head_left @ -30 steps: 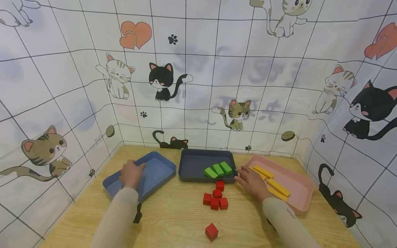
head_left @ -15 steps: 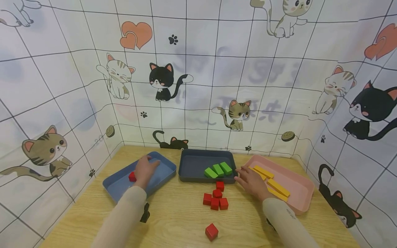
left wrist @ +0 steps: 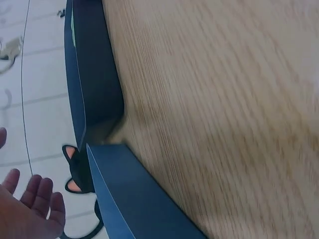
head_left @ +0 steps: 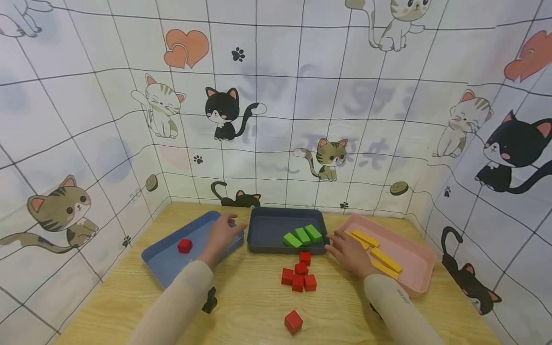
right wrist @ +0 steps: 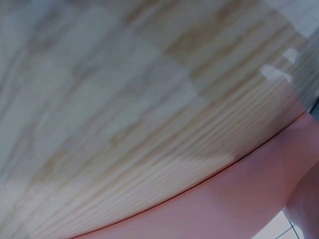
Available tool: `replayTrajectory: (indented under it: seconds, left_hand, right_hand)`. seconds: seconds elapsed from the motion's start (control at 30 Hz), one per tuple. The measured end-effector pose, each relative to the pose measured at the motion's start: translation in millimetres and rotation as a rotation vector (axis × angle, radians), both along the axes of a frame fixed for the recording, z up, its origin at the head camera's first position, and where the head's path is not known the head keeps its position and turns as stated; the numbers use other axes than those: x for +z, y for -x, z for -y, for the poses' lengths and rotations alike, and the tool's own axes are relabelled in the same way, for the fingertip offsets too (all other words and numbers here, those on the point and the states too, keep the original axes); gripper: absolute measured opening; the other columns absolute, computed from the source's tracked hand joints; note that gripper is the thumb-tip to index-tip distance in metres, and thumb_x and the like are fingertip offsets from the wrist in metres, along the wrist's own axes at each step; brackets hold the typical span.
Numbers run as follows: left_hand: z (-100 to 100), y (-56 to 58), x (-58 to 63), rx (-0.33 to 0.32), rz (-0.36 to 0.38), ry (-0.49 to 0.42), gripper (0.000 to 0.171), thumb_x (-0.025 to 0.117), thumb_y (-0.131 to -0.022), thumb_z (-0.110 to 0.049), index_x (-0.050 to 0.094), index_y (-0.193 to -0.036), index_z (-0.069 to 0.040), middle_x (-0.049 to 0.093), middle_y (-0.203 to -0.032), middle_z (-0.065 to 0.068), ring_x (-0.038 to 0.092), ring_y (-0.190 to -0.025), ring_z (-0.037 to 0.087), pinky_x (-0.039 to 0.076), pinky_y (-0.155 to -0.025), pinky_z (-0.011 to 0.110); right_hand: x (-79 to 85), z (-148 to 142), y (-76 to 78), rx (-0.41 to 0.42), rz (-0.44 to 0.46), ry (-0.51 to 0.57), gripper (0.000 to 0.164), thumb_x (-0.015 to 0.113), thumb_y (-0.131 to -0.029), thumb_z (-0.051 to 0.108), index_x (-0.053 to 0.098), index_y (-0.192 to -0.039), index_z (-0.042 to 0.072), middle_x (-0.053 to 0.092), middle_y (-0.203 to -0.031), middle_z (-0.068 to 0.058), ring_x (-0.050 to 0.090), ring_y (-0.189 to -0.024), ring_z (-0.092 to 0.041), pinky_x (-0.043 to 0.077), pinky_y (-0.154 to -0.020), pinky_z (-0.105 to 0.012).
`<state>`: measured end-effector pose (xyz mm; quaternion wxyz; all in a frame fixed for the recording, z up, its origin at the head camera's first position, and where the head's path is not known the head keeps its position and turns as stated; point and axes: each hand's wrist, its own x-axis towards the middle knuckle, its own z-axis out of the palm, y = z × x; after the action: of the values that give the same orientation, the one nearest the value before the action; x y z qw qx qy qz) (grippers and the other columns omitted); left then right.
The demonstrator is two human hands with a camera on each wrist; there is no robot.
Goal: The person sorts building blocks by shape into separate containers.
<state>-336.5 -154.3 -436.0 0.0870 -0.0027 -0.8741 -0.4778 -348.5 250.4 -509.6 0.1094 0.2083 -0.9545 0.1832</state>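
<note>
My left hand point(head_left: 222, 235) hovers over the right end of the blue tray point(head_left: 200, 235), fingers loosely bent with nothing between them. A red cube point(head_left: 185, 246) lies inside that tray, left of the hand. In the left wrist view, the hand point(left wrist: 31, 211) shows relaxed fingers beyond the tray's wall point(left wrist: 139, 199). My right hand point(head_left: 350, 255) rests at the near left corner of the pink tray point(head_left: 417, 263), fingers stretched toward the right end of the dark tray point(head_left: 268, 231). It holds nothing. The pink tray's side point(right wrist: 219, 204) fills the lower part of the right wrist view.
Three green blocks point(head_left: 303, 235) lie in the dark tray and several yellow strips point(head_left: 385, 259) in the pink one. Several red cubes point(head_left: 298, 282) cluster on the wooden table point(head_left: 250, 306). A single red cube point(head_left: 293, 322) lies nearer. Cat-patterned cloth point(head_left: 276, 96) encloses the back and sides.
My left hand has let go of the red cube, uncovering it in the blue tray, and has moved right toward the dark tray. My right hand has stayed put.
</note>
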Motion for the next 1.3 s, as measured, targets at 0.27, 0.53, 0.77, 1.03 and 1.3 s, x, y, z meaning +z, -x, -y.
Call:
replayTrajectory:
  seconds: [0.27,0.53,0.77,1.03,1.3]
  left_hand:
    - [-23,-10.6,3.1,-0.160,0.025,-0.013,0.054,0.074,-0.091,-0.035,0.056,-0.135,-0.010,0.060,-0.126,0.014,0.057,-0.114,0.029,0.049,-0.091,0.049]
    - [-36,-21.5,-2.5,-0.320,0.033,0.012,0.059,0.075,-0.088,-0.041,0.057,-0.136,-0.012,0.062,-0.122,0.008,0.058,-0.112,0.023,0.049,-0.092,0.046]
    - [-46,-34.7,-7.7,-0.472,0.051,-0.008,0.051,0.075,-0.090,-0.033,0.058,-0.133,-0.012,0.061,-0.118,0.006,0.058,-0.108,0.022,0.050,-0.087,0.042]
    - [-55,-48.4,-10.3,-0.669,0.104,-0.030,0.046,0.075,-0.090,-0.028,0.059,-0.130,-0.012,0.061,-0.115,0.000,0.057,-0.112,0.030,0.049,-0.090,0.040]
    - [-62,-58.1,-20.6,-0.782,0.148,0.016,0.042,0.073,-0.091,-0.025,0.060,-0.129,-0.012,0.063,-0.118,0.007,0.059,-0.110,0.026,0.048,-0.091,0.036]
  right_hand:
    - [-2.0,-1,1.7,-0.001,-0.004,-0.001,0.053,0.054,-0.101,0.044,0.057,-0.140,0.008,0.047,-0.146,-0.023,0.047,-0.129,-0.045,0.035,-0.105,-0.062]
    - [-3.2,-1,2.7,-0.004,-0.005,-0.005,0.054,0.054,-0.101,0.045,0.057,-0.140,0.009,0.046,-0.146,-0.023,0.047,-0.129,-0.044,0.036,-0.105,-0.061]
    - [-2.0,0,1.0,-0.008,0.003,0.008,0.053,0.055,-0.100,0.044,0.057,-0.139,0.008,0.046,-0.146,-0.024,0.046,-0.130,-0.045,0.034,-0.106,-0.062]
    - [-3.3,0,2.0,-0.011,-0.003,0.002,0.052,0.055,-0.100,0.044,0.057,-0.139,0.009,0.046,-0.146,-0.023,0.047,-0.130,-0.044,0.034,-0.106,-0.061]
    - [-3.2,-1,0.8,-0.016,0.005,0.009,0.053,0.054,-0.100,0.045,0.057,-0.140,0.009,0.046,-0.147,-0.022,0.046,-0.130,-0.045,0.034,-0.105,-0.063]
